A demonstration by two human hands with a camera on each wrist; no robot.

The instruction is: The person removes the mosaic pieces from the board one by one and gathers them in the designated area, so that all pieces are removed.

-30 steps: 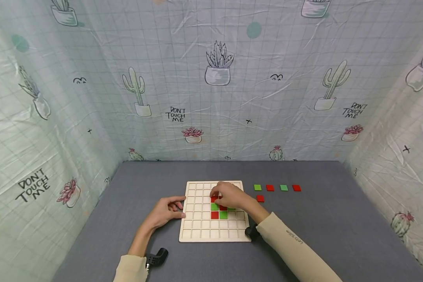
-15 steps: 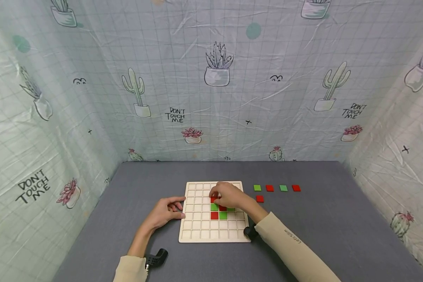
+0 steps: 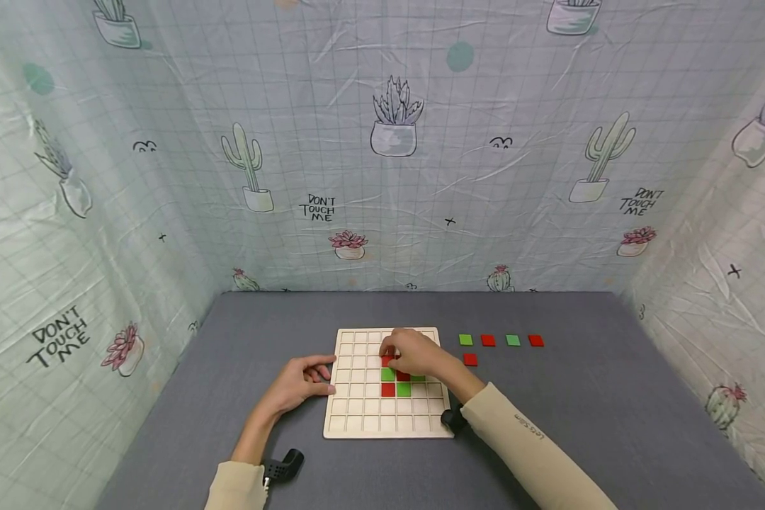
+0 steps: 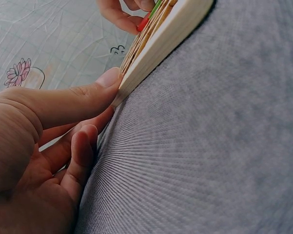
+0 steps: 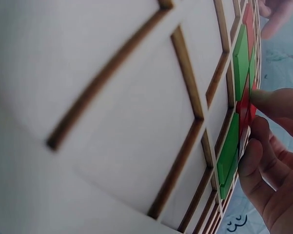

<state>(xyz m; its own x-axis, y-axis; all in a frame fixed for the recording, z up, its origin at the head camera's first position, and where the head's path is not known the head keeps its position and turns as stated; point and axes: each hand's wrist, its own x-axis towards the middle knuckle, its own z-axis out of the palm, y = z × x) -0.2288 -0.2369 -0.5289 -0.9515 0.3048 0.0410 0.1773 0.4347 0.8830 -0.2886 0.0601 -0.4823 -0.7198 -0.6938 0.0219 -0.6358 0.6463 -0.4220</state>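
Note:
A pale wooden grid board (image 3: 357, 407) lies on the grey table. My left hand (image 3: 295, 382) rests at its left edge, thumb and index finger spread apart along the rim. In the left wrist view, the thumb of the left hand (image 4: 63, 107) touches the board's side (image 4: 156, 53). Over the board, my right hand (image 3: 414, 353) pinches a red tile (image 3: 387, 362) at a grid cell, partly hidden by the fingers. Below it sit a green tile (image 3: 388, 375), a red tile (image 3: 403, 377) partly covered by the hand, another red tile (image 3: 388, 389) and a green tile (image 3: 404, 389).
Right of the board, loose tiles lie in a row: a green tile (image 3: 465, 340), a red tile (image 3: 488, 340), a green tile (image 3: 513, 340) and a red tile (image 3: 536, 340). One more red tile (image 3: 470, 360) lies nearer. A printed curtain (image 3: 446, 177) surrounds the table (image 3: 561, 411).

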